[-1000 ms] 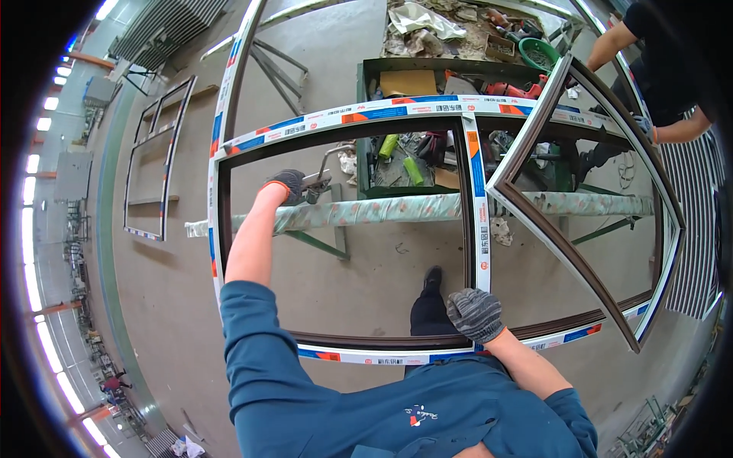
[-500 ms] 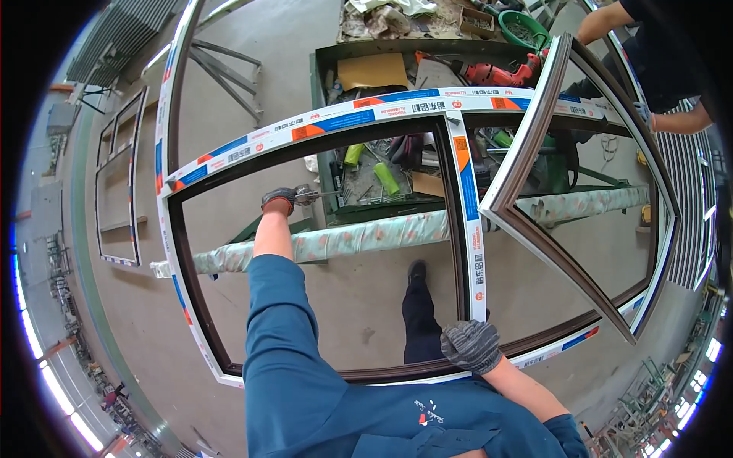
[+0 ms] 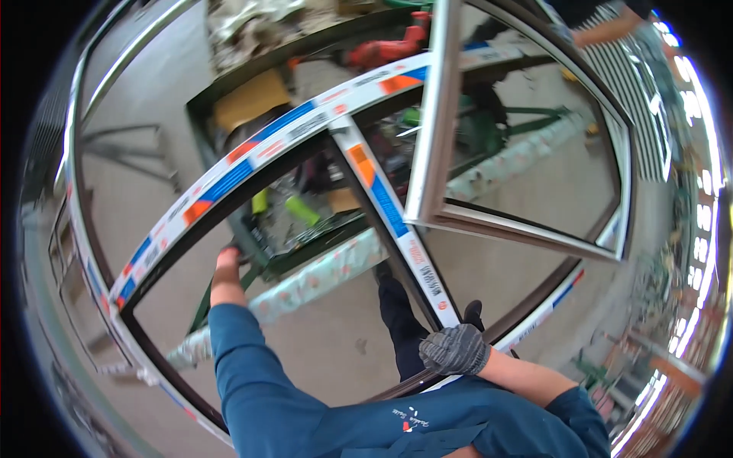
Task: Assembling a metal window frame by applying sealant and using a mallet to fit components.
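Note:
A large window frame (image 3: 391,200), wrapped in white, blue and orange printed film, lies across in front of me. My right hand (image 3: 456,349), in a grey knit glove, is closed on its near rail where the middle bar meets it. Through the left opening reaches my left hand (image 3: 229,256), in a dark glove, beside the green bench's near corner. It is blurred and its fingers are hidden, so anything in it does not show. A smaller brown and silver sash (image 3: 437,160) stands tilted over the right opening.
A co-worker's arm (image 3: 607,29) reaches to the sash's far side. Beyond the frame, the green bench (image 3: 200,122) bears a red power drill (image 3: 382,52), cardboard and lime-green cylinders (image 3: 301,210). A floral-wrapped beam (image 3: 321,273) runs below the frame. Another long frame (image 3: 76,153) stands left.
My view has turned to the right, so the scene appears rotated. The sash stands more upright. My left hand has moved nearer the bench corner; the metal piece seen at it earlier is out of sight.

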`<state>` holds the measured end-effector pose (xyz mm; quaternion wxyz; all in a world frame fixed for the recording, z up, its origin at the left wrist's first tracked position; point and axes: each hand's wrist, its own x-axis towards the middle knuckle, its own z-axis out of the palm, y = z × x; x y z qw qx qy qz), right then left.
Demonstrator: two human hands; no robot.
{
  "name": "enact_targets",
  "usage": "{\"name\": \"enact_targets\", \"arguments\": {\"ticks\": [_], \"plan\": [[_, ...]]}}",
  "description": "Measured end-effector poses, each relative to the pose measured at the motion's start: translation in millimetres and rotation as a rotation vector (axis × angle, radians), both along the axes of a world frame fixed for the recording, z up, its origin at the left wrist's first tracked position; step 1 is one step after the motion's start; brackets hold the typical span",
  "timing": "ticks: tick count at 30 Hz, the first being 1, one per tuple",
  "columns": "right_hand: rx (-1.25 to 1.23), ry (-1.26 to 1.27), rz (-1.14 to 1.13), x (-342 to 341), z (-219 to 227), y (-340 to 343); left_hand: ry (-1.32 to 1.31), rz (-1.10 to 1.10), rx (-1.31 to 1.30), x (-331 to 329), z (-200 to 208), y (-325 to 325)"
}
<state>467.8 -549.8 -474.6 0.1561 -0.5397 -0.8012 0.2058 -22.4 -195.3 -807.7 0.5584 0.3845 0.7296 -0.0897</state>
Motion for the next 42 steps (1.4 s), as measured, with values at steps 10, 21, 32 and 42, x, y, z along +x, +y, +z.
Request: {"name": "enact_targets", "arguments": {"ticks": [10,21,32,42], "plan": [[-0.013,-0.115,0.030,16.1,-11.5,-12.2,-0.262,0.443,-0.077,93.4,26.1,1.6],[0.001,0.496,-0.336,17.5,-7.0,-13.7,0.372,-1.343,0.019,46.8,151.8,-12.6],[-0.162,2.691,-0.924,164.7,-62.2,21.3,-0.669,-0.348,0.424,242.5,392.2,-40.5],[0.114,2.852,-0.735,188.3,-41.0,13.0,-1.049,0.315,0.208,393.2,328.2,-10.5]]}}
